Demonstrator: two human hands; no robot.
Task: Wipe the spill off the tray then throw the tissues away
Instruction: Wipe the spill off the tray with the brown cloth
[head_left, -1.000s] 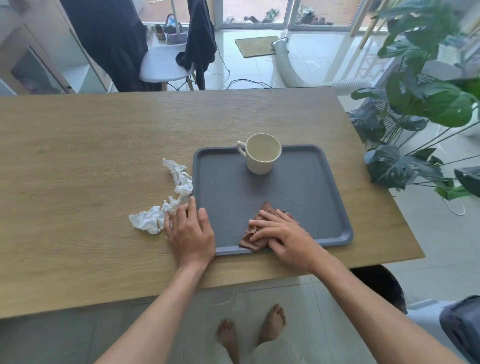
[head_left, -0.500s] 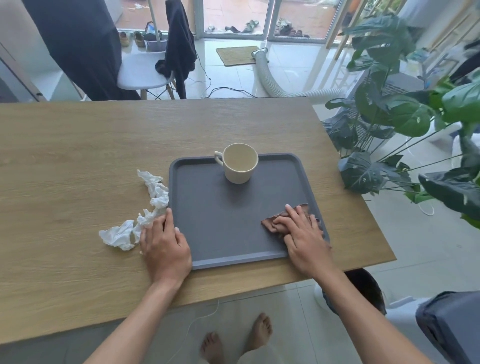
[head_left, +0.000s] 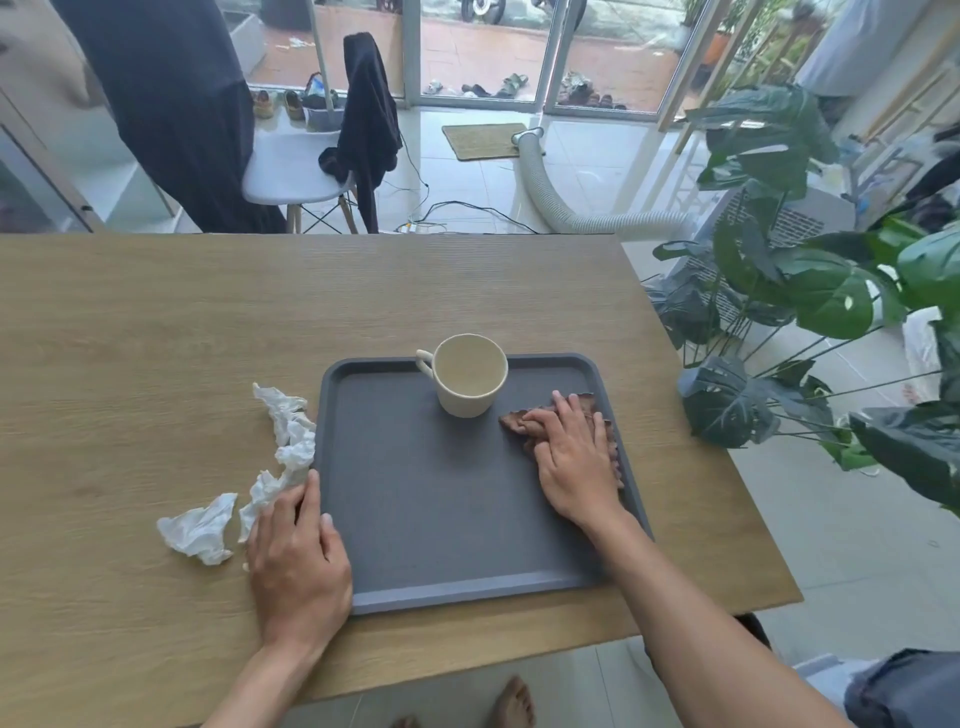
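A dark grey tray (head_left: 441, 499) lies on the wooden table. My right hand (head_left: 571, 457) presses flat on a brown, soaked tissue (head_left: 519, 418) at the tray's right side, just right of a cream mug (head_left: 469, 374) that stands at the tray's far edge. My left hand (head_left: 298, 561) rests on the table against the tray's near-left corner, fingers spread, with its thumb on the rim. Crumpled white tissues (head_left: 283, 452) trail along the table left of the tray, touching my left fingertips. No spill shows on the bare tray floor.
The table's right edge (head_left: 727, 467) is close to the tray, with a large leafy plant (head_left: 810, 312) beyond it. A white chair (head_left: 296, 176) with dark clothing stands behind the table's far edge. My bare feet show below the near edge.
My right hand has slid the brown tissue from the tray's near middle to its right side and then farther up beside the mug. My left hand stays at the tray's corner.
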